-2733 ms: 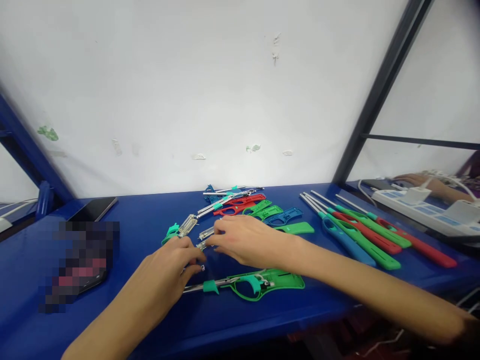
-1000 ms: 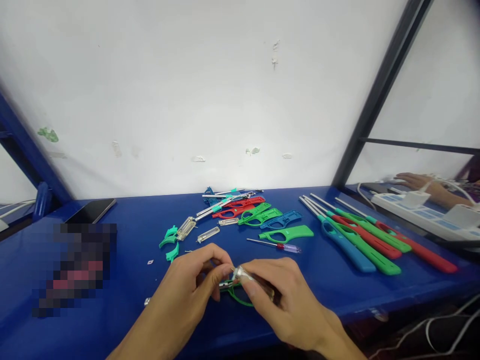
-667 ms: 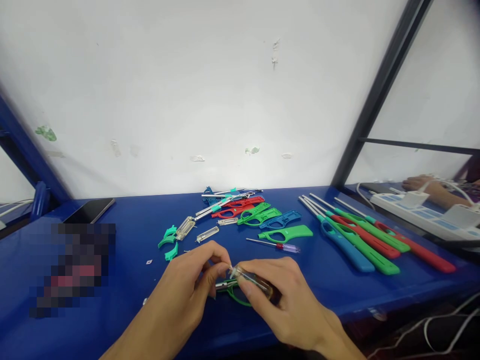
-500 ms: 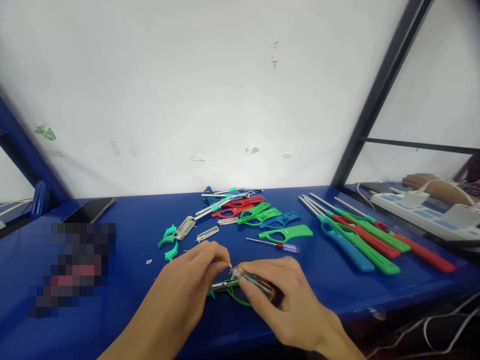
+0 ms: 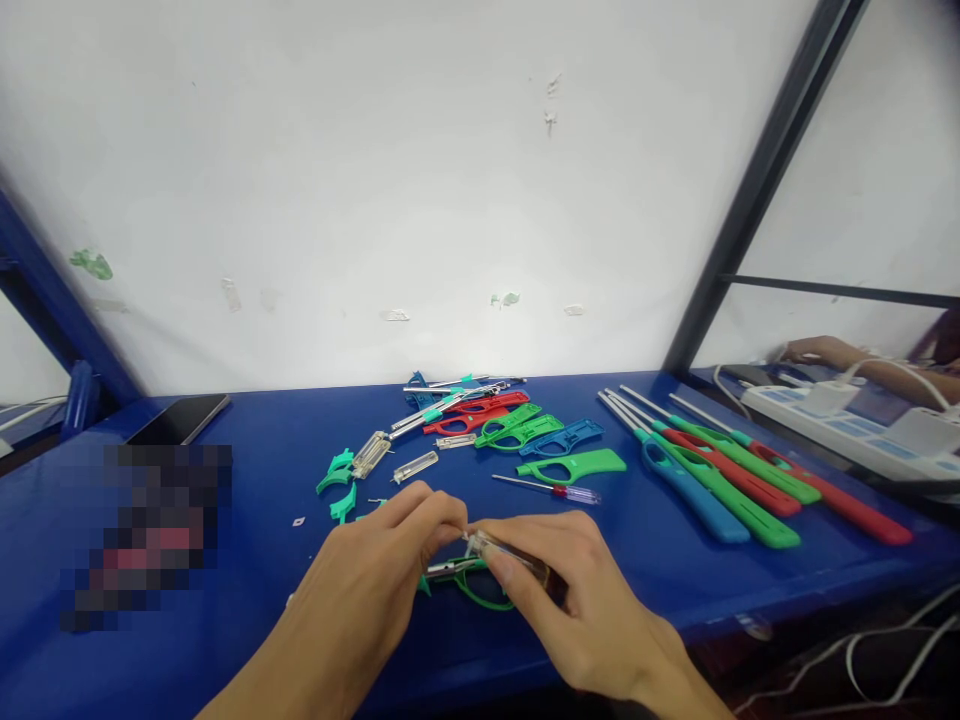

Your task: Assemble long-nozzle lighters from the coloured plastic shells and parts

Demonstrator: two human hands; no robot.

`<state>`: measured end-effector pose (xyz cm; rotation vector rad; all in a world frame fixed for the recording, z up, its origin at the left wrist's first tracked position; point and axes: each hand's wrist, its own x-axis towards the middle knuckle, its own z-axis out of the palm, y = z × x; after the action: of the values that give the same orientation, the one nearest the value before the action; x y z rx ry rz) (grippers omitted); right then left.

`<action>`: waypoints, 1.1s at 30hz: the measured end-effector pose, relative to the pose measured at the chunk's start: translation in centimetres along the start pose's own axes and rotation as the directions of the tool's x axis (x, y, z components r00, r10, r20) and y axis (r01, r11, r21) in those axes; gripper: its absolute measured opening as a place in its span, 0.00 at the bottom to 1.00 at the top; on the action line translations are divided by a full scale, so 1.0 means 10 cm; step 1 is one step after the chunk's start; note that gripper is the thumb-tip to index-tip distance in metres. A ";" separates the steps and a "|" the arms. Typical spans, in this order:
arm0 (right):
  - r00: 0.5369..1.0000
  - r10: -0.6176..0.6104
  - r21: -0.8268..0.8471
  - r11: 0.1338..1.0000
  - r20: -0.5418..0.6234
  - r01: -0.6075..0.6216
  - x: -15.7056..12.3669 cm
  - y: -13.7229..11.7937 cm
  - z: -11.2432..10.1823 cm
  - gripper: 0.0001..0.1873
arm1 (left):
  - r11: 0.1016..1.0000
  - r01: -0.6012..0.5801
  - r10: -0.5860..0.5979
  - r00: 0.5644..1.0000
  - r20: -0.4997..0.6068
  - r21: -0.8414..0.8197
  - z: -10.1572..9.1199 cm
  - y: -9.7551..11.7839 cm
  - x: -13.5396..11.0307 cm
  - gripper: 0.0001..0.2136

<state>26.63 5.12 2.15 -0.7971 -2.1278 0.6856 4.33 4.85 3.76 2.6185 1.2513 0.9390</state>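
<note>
My right hand [image 5: 589,600] is closed around a clear plastic fuel tank [image 5: 519,562] from a lighter, its narrow end pointing left. At that end my left hand [image 5: 382,560] has its thumb and fingertips pinched together. Whatever sits in the pinch is too small to make out. Beneath both hands lies a green lighter casing [image 5: 480,602] with a metal tube [image 5: 444,569], partly covered by my fingers. Just beyond them rests a screwdriver [image 5: 576,494] with a clear purple-tinted handle, beside a green handle shell [image 5: 585,465].
Whole long-nosed lighters [image 5: 701,500] lie at right. Casing halves [image 5: 525,430], loose clear tanks [image 5: 415,467], metal tubes [image 5: 427,412] and teal triggers [image 5: 343,502] spread behind my hands. A phone [image 5: 178,420] lies left. Far right, another person's hand [image 5: 817,350] is near a power strip [image 5: 840,435].
My left fingertips have shifted slightly right, closer against the tank's end. More of the green casing's loop shows below. The other person's hand at far right has moved a little left.
</note>
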 end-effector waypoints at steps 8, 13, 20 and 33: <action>0.997 -0.060 -0.063 0.996 -0.053 0.057 0.00 0.10 0.01 0.12 | 0.996 -0.018 0.016 0.999 -0.030 -0.082 0.05 -0.06 -0.07 0.15; 0.996 -0.076 -0.136 0.988 -0.055 0.068 0.01 0.13 0.01 0.12 | 0.997 -0.060 0.058 0.997 -0.053 -0.047 0.03 0.01 -0.05 0.16; 0.996 -0.069 -0.149 0.987 -0.059 0.060 0.01 0.14 0.00 0.12 | 0.995 -0.081 0.078 0.995 -0.065 -0.056 0.06 0.03 -0.05 0.17; 0.999 0.010 -0.122 0.992 -0.036 -0.015 -0.01 0.09 -0.11 0.15 | 0.997 -0.062 0.055 0.988 -0.147 -0.044 0.03 0.10 0.01 0.12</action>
<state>27.83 5.89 2.14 -0.8824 -2.1498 0.5477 5.26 4.29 3.88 2.6041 1.1706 1.1753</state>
